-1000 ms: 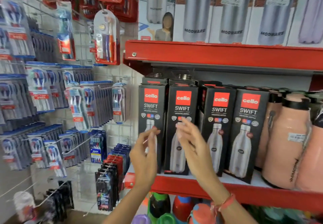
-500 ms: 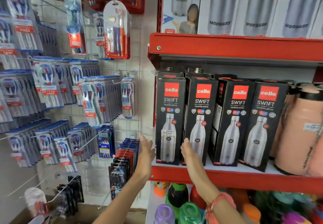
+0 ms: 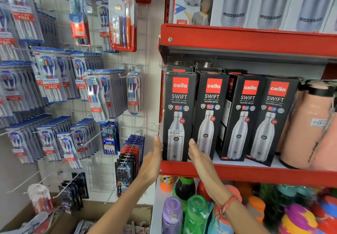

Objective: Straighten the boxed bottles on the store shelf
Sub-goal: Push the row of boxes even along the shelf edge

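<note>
Several black Cello Swift bottle boxes stand in a row on the red shelf [image 3: 255, 174]. The leftmost box [image 3: 177, 106] stands upright at the shelf's left end. My left hand [image 3: 152, 159] lies flat against its lower left side, and my right hand [image 3: 197, 153] presses its lower right side, so the box is clamped between both palms. The second box [image 3: 209, 106] stands just right of my right hand. The third box [image 3: 240, 109] and the fourth box [image 3: 271, 113] are turned slightly, showing their left sides. More boxes stand behind.
Peach-coloured flasks [image 3: 308, 124] crowd the shelf's right end. White Modware bottle boxes [image 3: 269, 2] fill the shelf above. Coloured plastic bottles [image 3: 193, 213] stand below. A wire grid with hanging toothbrush packs [image 3: 94, 95] covers the wall to the left.
My hands dropped from mid-air in front of the boxes to the bottom of the leftmost box and closed in on its two sides. The view shifted left.
</note>
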Demonstrator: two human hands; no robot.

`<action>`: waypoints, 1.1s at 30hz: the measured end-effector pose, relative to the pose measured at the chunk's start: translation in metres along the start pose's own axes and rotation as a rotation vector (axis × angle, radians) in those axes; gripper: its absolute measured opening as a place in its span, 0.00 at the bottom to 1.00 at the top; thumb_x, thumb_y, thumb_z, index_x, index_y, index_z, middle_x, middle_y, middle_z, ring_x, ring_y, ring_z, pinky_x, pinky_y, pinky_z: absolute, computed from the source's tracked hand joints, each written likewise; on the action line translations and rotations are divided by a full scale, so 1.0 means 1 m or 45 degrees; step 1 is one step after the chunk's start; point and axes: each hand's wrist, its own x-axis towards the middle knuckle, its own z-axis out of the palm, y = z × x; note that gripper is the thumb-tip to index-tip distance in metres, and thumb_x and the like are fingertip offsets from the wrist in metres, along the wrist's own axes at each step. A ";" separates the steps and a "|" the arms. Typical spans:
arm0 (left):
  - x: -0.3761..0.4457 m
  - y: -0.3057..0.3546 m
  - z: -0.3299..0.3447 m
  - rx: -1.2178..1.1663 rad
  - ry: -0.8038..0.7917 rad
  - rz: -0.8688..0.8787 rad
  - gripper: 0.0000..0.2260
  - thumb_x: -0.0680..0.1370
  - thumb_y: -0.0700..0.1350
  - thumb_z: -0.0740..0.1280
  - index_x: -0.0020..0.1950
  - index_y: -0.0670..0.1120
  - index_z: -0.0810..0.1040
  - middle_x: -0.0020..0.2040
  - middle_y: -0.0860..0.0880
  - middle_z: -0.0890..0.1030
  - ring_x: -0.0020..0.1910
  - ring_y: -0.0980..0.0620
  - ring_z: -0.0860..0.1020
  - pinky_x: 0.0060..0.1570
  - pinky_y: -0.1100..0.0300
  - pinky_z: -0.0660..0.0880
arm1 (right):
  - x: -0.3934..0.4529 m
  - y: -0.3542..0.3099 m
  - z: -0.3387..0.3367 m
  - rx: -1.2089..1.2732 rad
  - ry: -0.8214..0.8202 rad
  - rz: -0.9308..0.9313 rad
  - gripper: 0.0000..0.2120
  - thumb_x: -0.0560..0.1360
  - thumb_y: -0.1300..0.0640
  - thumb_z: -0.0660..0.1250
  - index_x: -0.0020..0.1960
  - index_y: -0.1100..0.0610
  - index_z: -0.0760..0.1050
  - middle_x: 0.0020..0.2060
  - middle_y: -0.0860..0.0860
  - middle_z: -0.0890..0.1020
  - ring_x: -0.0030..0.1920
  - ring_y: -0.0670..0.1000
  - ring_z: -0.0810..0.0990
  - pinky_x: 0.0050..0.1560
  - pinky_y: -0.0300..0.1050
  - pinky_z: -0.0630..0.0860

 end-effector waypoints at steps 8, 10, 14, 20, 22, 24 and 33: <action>-0.009 0.007 0.001 0.106 0.044 0.052 0.39 0.61 0.81 0.36 0.45 0.59 0.75 0.47 0.51 0.78 0.50 0.52 0.78 0.54 0.56 0.71 | -0.004 -0.001 -0.003 0.053 0.011 -0.051 0.42 0.71 0.28 0.55 0.70 0.60 0.68 0.69 0.57 0.74 0.69 0.55 0.72 0.72 0.56 0.65; -0.011 0.008 0.009 0.146 0.309 0.242 0.33 0.68 0.77 0.38 0.38 0.57 0.72 0.40 0.55 0.75 0.40 0.59 0.74 0.44 0.63 0.70 | -0.004 -0.003 -0.009 0.086 0.153 -0.113 0.34 0.75 0.34 0.56 0.66 0.61 0.73 0.66 0.57 0.77 0.66 0.56 0.75 0.70 0.56 0.68; -0.018 0.019 0.041 -0.064 0.390 0.495 0.31 0.79 0.65 0.45 0.57 0.47 0.80 0.54 0.51 0.83 0.55 0.57 0.79 0.59 0.58 0.74 | 0.001 -0.004 -0.038 0.154 0.456 -0.204 0.18 0.81 0.48 0.55 0.63 0.55 0.75 0.62 0.54 0.78 0.62 0.53 0.75 0.65 0.50 0.69; -0.013 0.030 0.100 -0.114 -0.194 0.126 0.39 0.71 0.71 0.42 0.78 0.52 0.49 0.78 0.55 0.52 0.77 0.58 0.51 0.73 0.60 0.47 | 0.024 0.007 -0.075 0.264 0.149 -0.022 0.29 0.79 0.40 0.54 0.76 0.52 0.59 0.76 0.48 0.62 0.76 0.49 0.60 0.76 0.50 0.54; -0.006 0.031 0.112 -0.153 -0.154 0.052 0.42 0.69 0.74 0.41 0.78 0.52 0.49 0.79 0.54 0.52 0.77 0.56 0.51 0.75 0.56 0.47 | 0.025 0.009 -0.078 0.238 0.062 0.011 0.32 0.78 0.37 0.53 0.77 0.52 0.56 0.77 0.47 0.59 0.77 0.49 0.57 0.76 0.49 0.52; 0.000 0.032 0.119 -0.158 -0.086 -0.021 0.43 0.68 0.74 0.40 0.78 0.52 0.51 0.79 0.51 0.54 0.78 0.53 0.53 0.75 0.53 0.48 | 0.026 0.011 -0.078 0.234 0.024 0.064 0.36 0.75 0.33 0.53 0.77 0.51 0.55 0.77 0.48 0.58 0.77 0.49 0.56 0.77 0.50 0.51; -0.009 0.020 0.115 -0.150 0.032 -0.013 0.44 0.70 0.73 0.40 0.76 0.46 0.58 0.75 0.48 0.64 0.69 0.58 0.62 0.66 0.62 0.54 | 0.020 0.022 -0.086 0.005 -0.035 0.091 0.39 0.73 0.30 0.51 0.72 0.58 0.67 0.72 0.55 0.69 0.72 0.55 0.67 0.71 0.50 0.59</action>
